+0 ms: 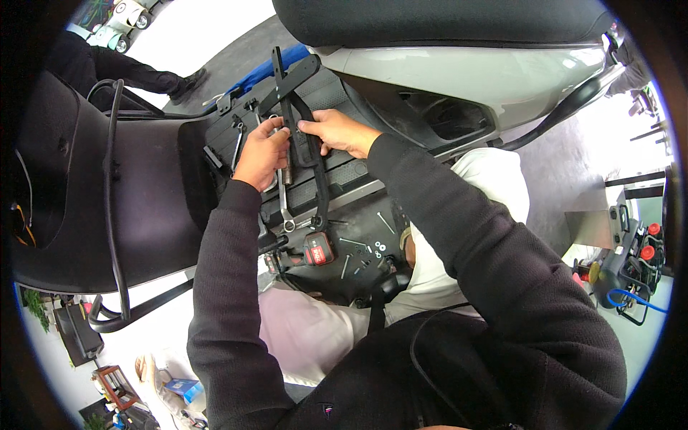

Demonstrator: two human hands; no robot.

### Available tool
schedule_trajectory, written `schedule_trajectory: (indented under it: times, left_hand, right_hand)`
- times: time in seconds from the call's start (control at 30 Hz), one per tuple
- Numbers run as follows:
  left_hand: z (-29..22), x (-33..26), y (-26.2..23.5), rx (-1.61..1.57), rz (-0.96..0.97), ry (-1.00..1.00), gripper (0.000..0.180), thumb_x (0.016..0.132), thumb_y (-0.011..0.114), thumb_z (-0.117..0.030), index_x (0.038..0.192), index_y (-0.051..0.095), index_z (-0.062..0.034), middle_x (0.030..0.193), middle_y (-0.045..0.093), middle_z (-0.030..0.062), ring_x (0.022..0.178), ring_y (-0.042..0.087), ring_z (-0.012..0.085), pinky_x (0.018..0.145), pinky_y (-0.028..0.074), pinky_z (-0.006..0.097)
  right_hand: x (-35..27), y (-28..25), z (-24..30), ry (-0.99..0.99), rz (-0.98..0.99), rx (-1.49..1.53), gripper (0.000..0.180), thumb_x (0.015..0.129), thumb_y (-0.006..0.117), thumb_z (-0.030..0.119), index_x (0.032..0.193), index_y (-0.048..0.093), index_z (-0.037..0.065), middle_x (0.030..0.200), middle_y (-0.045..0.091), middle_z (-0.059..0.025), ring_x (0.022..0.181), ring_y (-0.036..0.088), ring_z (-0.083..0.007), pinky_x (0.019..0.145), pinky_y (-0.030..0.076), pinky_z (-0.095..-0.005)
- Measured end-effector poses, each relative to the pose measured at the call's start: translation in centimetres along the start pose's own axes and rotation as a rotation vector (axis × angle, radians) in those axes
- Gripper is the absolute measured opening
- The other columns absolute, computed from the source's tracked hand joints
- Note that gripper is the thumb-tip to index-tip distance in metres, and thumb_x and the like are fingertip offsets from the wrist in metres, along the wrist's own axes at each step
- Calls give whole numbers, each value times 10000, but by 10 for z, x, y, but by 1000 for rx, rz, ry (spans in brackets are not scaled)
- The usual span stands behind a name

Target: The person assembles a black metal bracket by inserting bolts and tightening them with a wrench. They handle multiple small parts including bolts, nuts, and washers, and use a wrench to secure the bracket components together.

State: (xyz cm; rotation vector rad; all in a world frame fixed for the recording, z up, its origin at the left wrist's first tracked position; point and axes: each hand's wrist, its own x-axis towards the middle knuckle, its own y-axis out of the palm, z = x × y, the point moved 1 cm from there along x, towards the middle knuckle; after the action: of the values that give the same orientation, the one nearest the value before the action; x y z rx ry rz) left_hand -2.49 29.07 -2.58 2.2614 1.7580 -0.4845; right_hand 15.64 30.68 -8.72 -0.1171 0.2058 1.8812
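Observation:
Over the ridged footboard (337,97) of a grey scooter, both my hands grip a black metal bracket (301,75) made of flat bars and a bent tube. My left hand (264,152) pinches it from the left side, fingers closed. From the right, my right hand (340,135) has its thumb and fingers closed on the same bracket. Below my left hand, a silver wrench (285,204) lies with its ring end toward me. More hand tools, among them a wrench (239,140), rest on the footboard left of my left hand.
A red and black cordless power tool (317,249) lies below the footboard, beside loose bolts (346,266) and several nuts or washers (378,249). The scooter's black seat (444,21) rises at the far right. A black tubular guard (115,201) stands left. Another person's leg (136,69) shows far left.

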Motion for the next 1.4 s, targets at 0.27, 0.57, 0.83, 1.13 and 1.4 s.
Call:
schedule_trajectory:
  times: [0.27, 0.57, 0.83, 1.13, 1.4]
  left_hand:
    - [3, 2, -2, -22, -8, 5, 342, 1049, 615, -155, 1373, 580, -52, 781, 508, -56, 615, 436, 48, 528, 328, 241]
    - [1, -1, 0, 11, -4, 12, 373, 1048, 610, -150, 1410, 559, -78, 792, 506, -60, 623, 428, 36, 524, 329, 225]
    - [-11, -3, -2, 99, 51, -33, 393, 1066, 596, -171, 1447, 544, -88, 777, 468, -74, 621, 398, 32, 520, 315, 223]
    - [-9, 4, -4, 104, 55, -18, 406, 1077, 596, -200, 1459, 537, -75, 787, 482, -63, 630, 410, 44, 530, 342, 236]
    - [-6, 3, -2, 128, 16, -10, 387, 1087, 573, -211, 1448, 554, -72, 779, 491, -61, 627, 429, 49, 536, 354, 243]
  right_hand:
    - [0, 3, 1, 46, -56, -29, 544, 1077, 564, 513, 1015, 709, -8, 768, 661, -22, 636, 610, -115, 538, 490, -292]
    - [-1, 0, 7, 60, -31, -66, 565, 1070, 575, 497, 977, 697, -47, 774, 664, -81, 624, 626, -170, 531, 503, -339]
    - [-4, 2, 7, 51, -81, -167, 452, 1052, 618, 408, 1016, 684, -38, 758, 640, -46, 587, 610, -154, 484, 468, -323]
    - [-9, 5, 13, 15, -106, -190, 474, 1043, 611, 410, 976, 700, -51, 646, 624, -62, 578, 636, -210, 551, 511, -341]
    - [-7, -1, 13, 122, 36, 32, 444, 1080, 570, 427, 1012, 687, 5, 794, 646, -6, 614, 600, -126, 497, 466, -300]
